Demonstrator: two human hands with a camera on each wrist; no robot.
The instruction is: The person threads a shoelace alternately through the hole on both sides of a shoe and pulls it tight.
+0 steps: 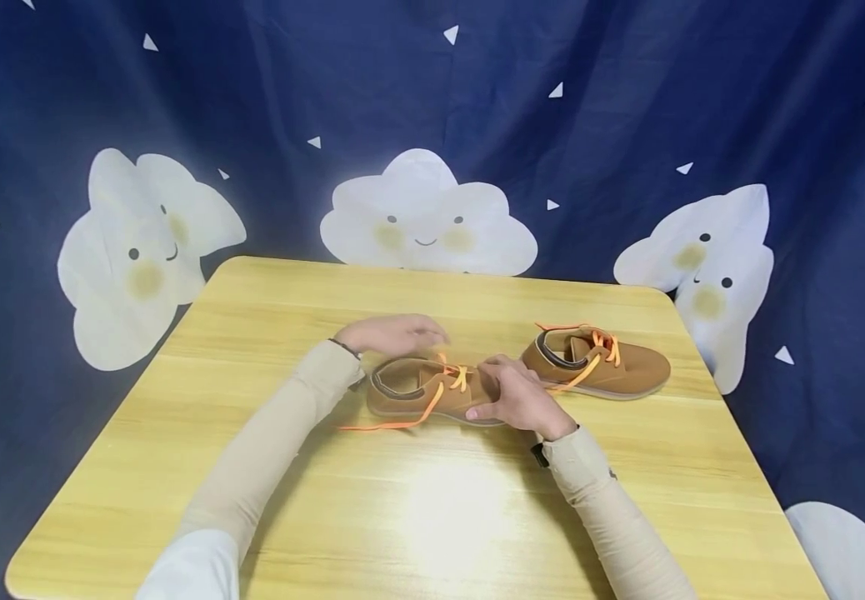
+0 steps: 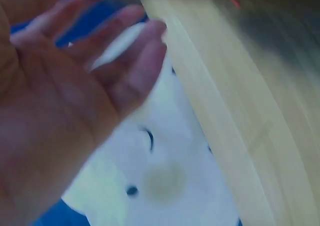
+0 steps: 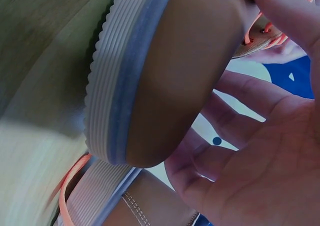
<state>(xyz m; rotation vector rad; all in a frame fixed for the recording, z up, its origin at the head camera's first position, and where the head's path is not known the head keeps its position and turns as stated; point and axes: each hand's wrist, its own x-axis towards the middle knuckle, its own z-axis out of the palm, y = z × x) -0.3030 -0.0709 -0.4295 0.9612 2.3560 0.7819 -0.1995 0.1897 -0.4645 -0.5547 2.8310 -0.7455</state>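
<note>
Two brown shoes with orange laces lie on their soles, toes to the right. My right hand grips the toe of the left shoe, thumb on its near side and fingers on the far side. In the right wrist view, its toe sits between thumb and fingers. My left hand, slightly blurred, hovers above the far side of that shoe near a raised lace end. The left wrist view shows its fingers loosely bent, with nothing visible in them. The other shoe stands to the right, just beyond my right hand.
A light wooden table carries both shoes. One loose orange lace trails left over the tabletop. Behind the table's far edge hangs a dark blue curtain printed with white clouds.
</note>
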